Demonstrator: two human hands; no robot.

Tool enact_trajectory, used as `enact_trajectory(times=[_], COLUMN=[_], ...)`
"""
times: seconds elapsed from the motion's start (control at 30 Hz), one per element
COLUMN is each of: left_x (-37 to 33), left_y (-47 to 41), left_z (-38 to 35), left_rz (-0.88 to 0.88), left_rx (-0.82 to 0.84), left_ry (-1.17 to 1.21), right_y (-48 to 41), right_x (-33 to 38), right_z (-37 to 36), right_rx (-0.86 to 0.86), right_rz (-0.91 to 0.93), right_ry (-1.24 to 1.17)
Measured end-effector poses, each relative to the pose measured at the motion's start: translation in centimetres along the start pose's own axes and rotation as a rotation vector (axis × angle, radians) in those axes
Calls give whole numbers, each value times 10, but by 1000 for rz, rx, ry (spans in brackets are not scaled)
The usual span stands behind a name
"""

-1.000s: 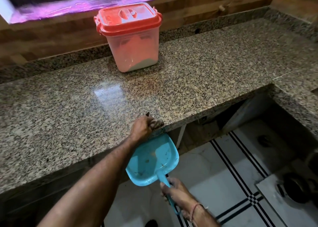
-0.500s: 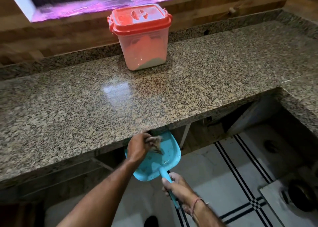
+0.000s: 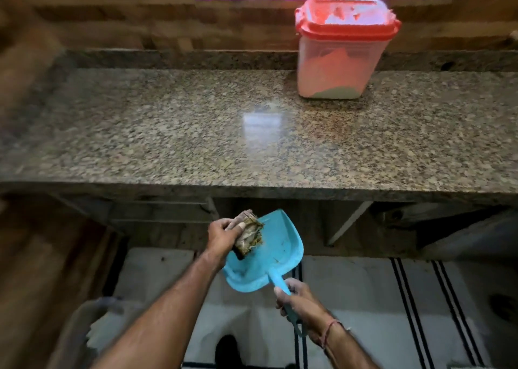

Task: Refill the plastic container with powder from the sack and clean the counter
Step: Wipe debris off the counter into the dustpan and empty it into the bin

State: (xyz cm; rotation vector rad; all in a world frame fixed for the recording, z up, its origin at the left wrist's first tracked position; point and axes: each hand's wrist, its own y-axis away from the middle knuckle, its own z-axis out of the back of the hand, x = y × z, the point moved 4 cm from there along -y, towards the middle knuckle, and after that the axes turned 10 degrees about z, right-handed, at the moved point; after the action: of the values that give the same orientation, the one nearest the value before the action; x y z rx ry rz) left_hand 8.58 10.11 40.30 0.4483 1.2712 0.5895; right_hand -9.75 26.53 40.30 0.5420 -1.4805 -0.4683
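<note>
below the table (image 3: 196,133) edge, left grip (image 3: 224,237) clutches a rag (image 3: 249,233) over the dustpan (image 3: 280,248); right grip (image 3: 298,300) wraps its handle.

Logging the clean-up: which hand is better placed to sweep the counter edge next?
Left hand: it grips the worn brush just below the counter; the right hand is lower, holding the dustpan handle.

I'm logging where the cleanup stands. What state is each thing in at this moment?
Plastic container: upright on the counter, red lid on, powder inside.
Dustpan: held below the counter's front edge, its handle gripped by the right hand.
Rag: bunched, gripped by the left hand over the dustpan.
</note>
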Motion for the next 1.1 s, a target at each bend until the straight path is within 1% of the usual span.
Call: enact_trajectory(times=[0.13,0.23,0.3,0.37,0.47,0.53,0.67,0.77,0.83,1.0,1.1], left_x=[41,76,106,137,203,235,285,322,352,411,443], left_y=[-2,-1,7,13,20,25,43,41,32,-6,-34], left_z=[78,143,195,237,314,347,413,440,458,479,484], left_rz=[109,173,206,259,316,345,365,385,404,446,478], left_rx=[-147,-269,-360,-412,-500,-526,-669,-720,-778,-876,-926], left_ry=[209,316,396,484,627,650,778,828,881,971,1030], right_y=[-5,-13,-20,-26,-35,-38,-54,-70,-91,-155,-203], right_x=[-2,-2,-3,-6,-13,-15,-32,-41,-62,-112,-144], right_z=[-51,-96,-138,-171,-241,-272,-352,-401,-439,-512,-552], right_rx=[110,195,271,325,409,445,538,577,613,670,668], right_rz=[-16,-15,-20,-19,-29,-40,-59,-73,-83,-123,-120], right_ry=[99,194,267,308,392,441,537,607,664,746,786])
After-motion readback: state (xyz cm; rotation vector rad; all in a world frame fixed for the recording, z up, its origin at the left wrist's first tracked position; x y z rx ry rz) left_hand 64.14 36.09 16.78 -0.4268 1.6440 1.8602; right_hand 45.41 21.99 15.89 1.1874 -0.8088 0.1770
